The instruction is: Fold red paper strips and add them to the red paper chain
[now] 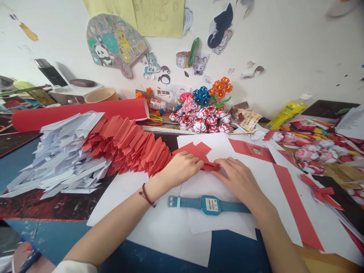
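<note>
Red paper pinched between two hands

Head view, clock directions taken from the red paper piece (211,166) being worked at the centre: it sits over white sheets (159,227) on the worktop (241,248). The left hand (186,165) has its fingers curled and closed on the near left part; the right hand (234,172) pinches the right end, thumb on the near side. The left thumb is hidden. To fold cleanly, I judge, the left fingers should pin the paper while the right ones align the edges, then press the crease outward from the middle.

Loose red pieces (196,149) lie just beyond at eleven o'clock, partly behind the left hand, and could get caught up in the fold. A blue watch (211,205) lies face down at six, its strap running behind the right forearm; moving it would probably free that arm. Folded red papers (125,146) bank up at nine, folded white ones (65,151) beyond them, and a red roll (82,112) at ten. Red-and-white flowers (206,120) stand at twelve, a yellow bottle (288,110) leans at two, and a red strip (297,206) stretches across four.
</note>
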`<state>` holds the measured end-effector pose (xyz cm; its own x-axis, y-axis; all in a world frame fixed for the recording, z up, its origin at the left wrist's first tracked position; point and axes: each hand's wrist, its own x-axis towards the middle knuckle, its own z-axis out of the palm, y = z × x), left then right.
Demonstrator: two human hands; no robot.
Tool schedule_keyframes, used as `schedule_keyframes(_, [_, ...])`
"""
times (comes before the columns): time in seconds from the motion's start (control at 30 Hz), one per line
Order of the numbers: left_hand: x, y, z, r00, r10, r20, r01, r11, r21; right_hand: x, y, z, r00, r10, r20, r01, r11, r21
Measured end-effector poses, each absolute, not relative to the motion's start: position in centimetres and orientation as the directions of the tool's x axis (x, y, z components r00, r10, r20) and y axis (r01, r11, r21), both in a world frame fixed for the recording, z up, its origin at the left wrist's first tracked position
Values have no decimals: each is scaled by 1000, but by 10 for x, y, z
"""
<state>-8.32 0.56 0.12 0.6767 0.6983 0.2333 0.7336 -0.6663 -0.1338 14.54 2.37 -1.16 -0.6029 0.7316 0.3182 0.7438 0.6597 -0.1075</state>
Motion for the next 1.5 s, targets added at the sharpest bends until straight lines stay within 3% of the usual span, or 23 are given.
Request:
schedule_keyframes(0.3, [-77, 3, -4, 433, 858, 277, 880, -469, 76, 142, 26, -16, -578, 749, 325, 745, 647, -165])
schedule_keyframes(0.53, [-75, 9, -12, 238, 938, 253, 795, -338, 504, 136, 27, -20, -385, 871, 306, 762, 487, -427])
schedule_keyframes(0.7, [-73, 13, -15, 149, 966, 213, 720, -254, 646, 136, 31, -23, -292, 914, 281, 717, 404, -569])
schedule_keyframes(1.17, [-64, 11, -16, 116, 974, 197, 784, -211, 583, 134, 36, -26, -249, 933, 259, 678, 359, -641])
schedule_keyframes(1.33, [-58, 8, -10, 125, 981, 145, 871, -179, 458, 133, 37, -26, -231, 939, 253, 695, 342, -633])
schedule_keyframes(1.5, [-55, 3, -5, 118, 985, 125, 957, -147, 250, 133, 37, -28, -213, 945, 249, 723, 323, -610])
